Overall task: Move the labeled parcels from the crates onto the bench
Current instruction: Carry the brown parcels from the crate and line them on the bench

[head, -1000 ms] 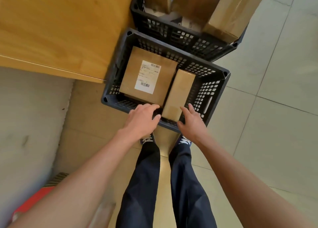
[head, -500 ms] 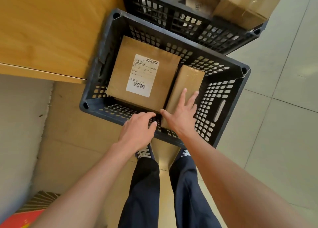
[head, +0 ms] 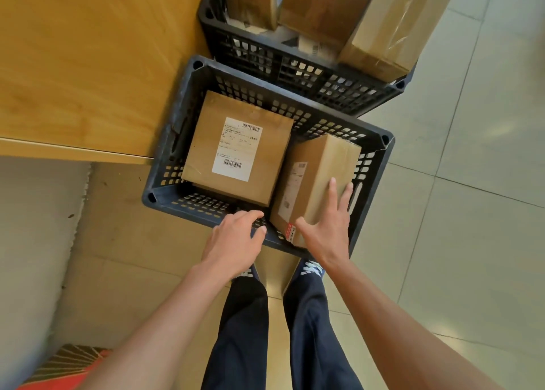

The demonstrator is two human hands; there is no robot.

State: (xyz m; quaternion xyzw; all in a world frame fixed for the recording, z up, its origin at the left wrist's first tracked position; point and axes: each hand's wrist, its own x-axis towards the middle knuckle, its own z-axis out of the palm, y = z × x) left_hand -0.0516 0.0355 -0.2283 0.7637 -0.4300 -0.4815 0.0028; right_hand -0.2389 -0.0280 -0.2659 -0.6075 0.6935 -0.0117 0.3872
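The narrow parcel (head: 312, 183), brown cardboard with a label on its left face, sits tilted in the right half of the near crate (head: 182, 130). The right hand (head: 327, 224) holds its near end, fingers spread over the top, thumb on the side. The left hand (head: 236, 242), fingers curled, rests at the crate's near rim. A flat labeled parcel (head: 239, 151) lies just beside. The bench (head: 88, 65) adjoins the crate's left wall; a far crate (head: 295, 65) holds more boxes.

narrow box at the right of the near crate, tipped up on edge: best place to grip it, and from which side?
Grip the narrow box across its short width at the raised near end, coming from above on the person's side. It stands tilted, that end above the near crate rim. The right hand already spans it there. The left hand could support the labelled left face.
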